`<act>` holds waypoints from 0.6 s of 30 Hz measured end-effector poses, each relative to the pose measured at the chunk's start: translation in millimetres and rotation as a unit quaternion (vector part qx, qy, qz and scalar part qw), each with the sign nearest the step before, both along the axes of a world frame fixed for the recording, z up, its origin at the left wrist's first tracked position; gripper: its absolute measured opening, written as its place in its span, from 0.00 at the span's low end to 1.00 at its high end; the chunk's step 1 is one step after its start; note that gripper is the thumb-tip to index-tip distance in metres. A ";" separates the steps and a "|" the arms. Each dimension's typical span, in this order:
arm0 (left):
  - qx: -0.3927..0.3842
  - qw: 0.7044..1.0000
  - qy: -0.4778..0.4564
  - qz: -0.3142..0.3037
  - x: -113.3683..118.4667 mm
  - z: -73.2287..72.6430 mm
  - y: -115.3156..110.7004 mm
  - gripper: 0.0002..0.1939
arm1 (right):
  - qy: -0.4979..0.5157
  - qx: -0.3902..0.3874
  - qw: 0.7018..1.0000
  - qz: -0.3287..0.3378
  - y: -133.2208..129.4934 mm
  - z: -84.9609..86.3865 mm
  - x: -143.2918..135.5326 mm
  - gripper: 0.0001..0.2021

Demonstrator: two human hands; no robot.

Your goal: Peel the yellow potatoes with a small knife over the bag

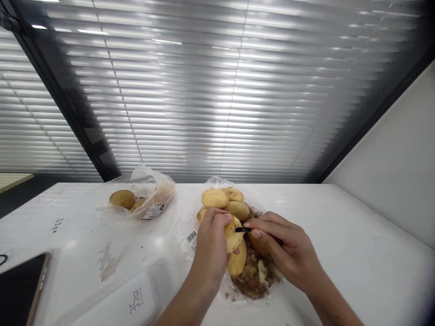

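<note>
My left hand (211,242) is closed around a peeled yellow potato (232,235), tilted up over a plastic bag. A slim black peeler (242,229), mostly hidden by the fingers, is pinched in my right hand (288,246), its tip touching the potato's face. Below the held potato lies another peeled potato (237,259). Behind my hands, several pale potatoes (215,198) rest together on the clear plastic bag (220,182). A heap of brown peelings (249,276) spreads under my right hand, and a darker potato (258,244) is partly covered by it.
At the back left, a second plastic bag (163,190) with a label holds unpeeled potatoes (122,199). A white power bank (118,299) and a dark phone (22,290) lie at the near left of the white table (340,235). Blinds (204,90) stand behind the table.
</note>
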State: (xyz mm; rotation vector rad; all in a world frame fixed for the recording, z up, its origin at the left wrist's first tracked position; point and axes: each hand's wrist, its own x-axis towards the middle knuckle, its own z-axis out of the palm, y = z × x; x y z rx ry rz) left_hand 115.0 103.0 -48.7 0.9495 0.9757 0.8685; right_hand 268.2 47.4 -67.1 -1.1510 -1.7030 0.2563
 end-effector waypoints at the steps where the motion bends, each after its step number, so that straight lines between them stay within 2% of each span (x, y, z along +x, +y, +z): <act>1: 0.001 1.000 0.000 -0.001 0.2 0.1 0.2 0.06 | 0.000 0.001 1.000 -0.006 0.1 -0.1 0.0 0.17; 18: 0.002 1.000 0.015 -0.002 1.2 -1.1 2.2 0.06 | 0.002 0.002 1.000 -0.009 -0.1 0.6 -0.4 0.18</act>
